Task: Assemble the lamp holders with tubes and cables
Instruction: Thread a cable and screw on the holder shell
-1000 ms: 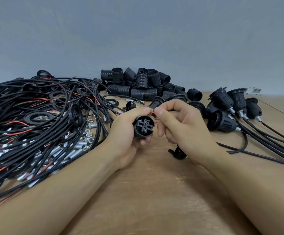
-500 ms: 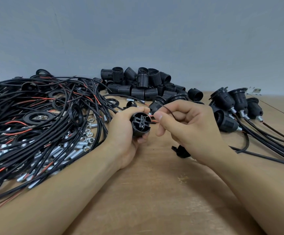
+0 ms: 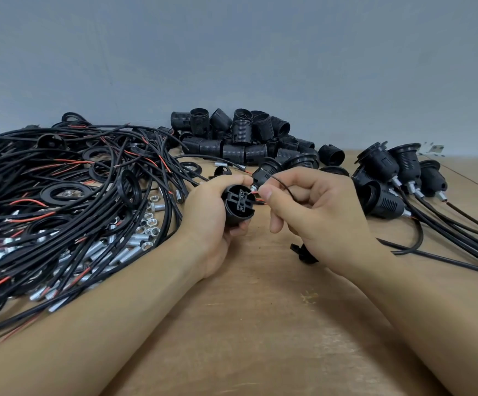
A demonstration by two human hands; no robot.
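Note:
My left hand (image 3: pixel 209 215) grips a black lamp holder body (image 3: pixel 239 207) above the wooden table, its terminal end turned toward me. My right hand (image 3: pixel 312 207) pinches a thin black wire (image 3: pixel 282 181) between thumb and forefinger just right of the holder. A red wire tip (image 3: pixel 253 192) shows at the holder's upper right edge, between the two hands. Where the wire runs behind my right hand is hidden.
A tangle of black and red cables (image 3: pixel 60 201) with rings, metal tubes (image 3: pixel 135 247) and nuts (image 3: pixel 146 221) fills the left. Threaded black sleeves (image 3: pixel 240 138) are heaped at the back. Holders with cables attached (image 3: pixel 389 178) lie at the right. A small black part (image 3: pixel 303 252) sits under my right wrist.
My right hand has drawn slightly away to the right with the thin wire, and my left hand has turned the holder a little. The piles have not moved.

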